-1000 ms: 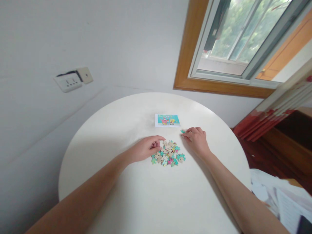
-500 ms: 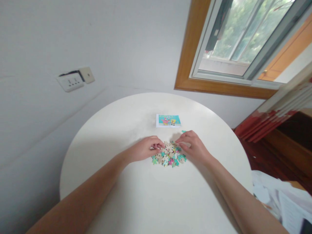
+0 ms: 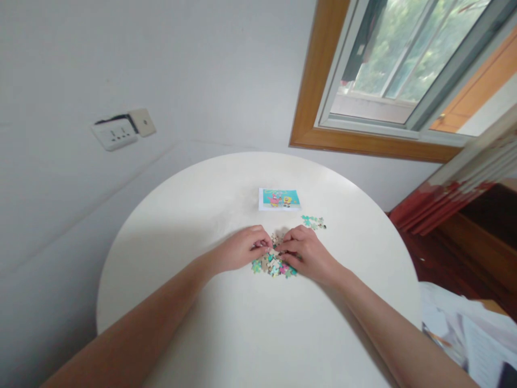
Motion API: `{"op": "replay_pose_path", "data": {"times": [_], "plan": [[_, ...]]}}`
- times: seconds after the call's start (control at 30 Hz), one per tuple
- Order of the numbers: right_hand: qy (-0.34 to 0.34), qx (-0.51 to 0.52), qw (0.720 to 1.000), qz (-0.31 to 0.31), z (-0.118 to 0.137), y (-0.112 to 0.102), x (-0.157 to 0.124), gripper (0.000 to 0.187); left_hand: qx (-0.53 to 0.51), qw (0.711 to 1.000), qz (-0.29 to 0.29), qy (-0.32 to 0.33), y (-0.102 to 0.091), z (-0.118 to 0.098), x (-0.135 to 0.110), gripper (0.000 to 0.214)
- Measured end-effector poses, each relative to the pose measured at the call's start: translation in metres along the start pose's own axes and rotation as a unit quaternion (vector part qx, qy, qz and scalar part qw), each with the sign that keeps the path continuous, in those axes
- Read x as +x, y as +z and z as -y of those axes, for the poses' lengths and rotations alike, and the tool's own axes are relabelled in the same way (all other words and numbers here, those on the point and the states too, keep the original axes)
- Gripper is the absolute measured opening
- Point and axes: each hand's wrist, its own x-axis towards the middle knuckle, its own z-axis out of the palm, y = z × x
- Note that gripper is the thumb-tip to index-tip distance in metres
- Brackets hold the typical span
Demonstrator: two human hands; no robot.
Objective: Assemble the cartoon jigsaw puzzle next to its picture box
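Observation:
A heap of small jigsaw pieces (image 3: 272, 265) in teal, pink and beige lies near the middle of the round white table (image 3: 202, 226). My left hand (image 3: 241, 250) rests on the heap's left side, fingertips curled and pinched on a puzzle piece. My right hand (image 3: 307, 255) covers the heap's right side, its fingers bent and meeting the left fingertips over the pieces. A few joined teal pieces (image 3: 313, 221) lie apart behind my right hand. A picture card (image 3: 279, 198) with cartoon figures lies flat further back.
A wall socket plate (image 3: 119, 131) is on the wall at left. A wood-framed window (image 3: 388, 81) stands at back right, with a red and white curtain (image 3: 456, 183) below it. White papers (image 3: 464, 328) lie off the table's right edge.
My right hand has left the joined teal pieces behind the heap and moved left onto the heap, meeting my left hand. My left hand has barely shifted.

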Motion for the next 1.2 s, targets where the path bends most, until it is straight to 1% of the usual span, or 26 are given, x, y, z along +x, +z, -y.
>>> {"op": "replay_pose_path", "data": {"times": [0.2, 0.3, 0.43, 0.53, 0.6, 0.67, 0.73, 0.8, 0.87, 0.93, 1.0, 1.2], "plan": [[0.067, 0.035, 0.997, -0.022, 0.008, 0.007, 0.003, 0.010, -0.035, 0.999, -0.002, -0.010, -0.002, -0.004, 0.000, 0.014], [0.099, 0.061, 0.993, -0.032, 0.012, 0.009, 0.005, 0.010, -0.042, 0.999, 0.003, -0.009, -0.003, -0.003, 0.000, 0.017], [0.118, 0.104, 0.987, -0.043, 0.015, 0.010, 0.006, 0.005, -0.061, 0.998, 0.008, -0.004, -0.002, 0.001, 0.000, 0.019], [0.126, 0.141, 0.980, -0.065, 0.007, 0.007, 0.006, 0.006, -0.092, 0.995, -0.001, -0.026, -0.001, 0.002, 0.000, 0.025], [0.143, 0.142, 0.973, -0.108, -0.008, 0.000, 0.005, 0.011, -0.109, 0.993, -0.006, -0.039, 0.000, 0.003, 0.000, 0.029], [0.173, 0.099, 0.965, -0.170, -0.030, -0.010, 0.004, 0.015, -0.115, 0.992, -0.008, -0.045, 0.001, 0.003, 0.000, 0.031], [0.200, 0.007, 0.961, -0.192, -0.053, -0.020, 0.004, 0.018, -0.112, 0.992, -0.008, -0.048, 0.002, 0.003, 0.000, 0.032], [0.240, -0.099, 0.949, -0.178, -0.073, -0.027, 0.003, 0.019, -0.108, 0.993, -0.009, -0.049, 0.002, 0.004, -0.001, 0.032], [0.269, -0.166, 0.936, -0.153, -0.085, -0.030, 0.002, 0.022, -0.106, 0.993, -0.008, -0.049, 0.002, 0.004, -0.001, 0.032], [0.281, -0.195, 0.931, -0.129, -0.090, -0.028, 0.000, 0.023, -0.105, 0.993, -0.007, -0.049, 0.002, 0.004, -0.001, 0.032], [0.283, -0.199, 0.932, -0.112, -0.090, -0.025, -0.001, 0.025, -0.102, 0.994, -0.008, -0.049, 0.002, 0.004, -0.001, 0.032], [0.261, -0.201, 0.941, -0.083, -0.084, -0.025, -0.005, 0.025, -0.101, 0.994, -0.013, -0.048, 0.003, 0.006, -0.001, 0.032]]}}
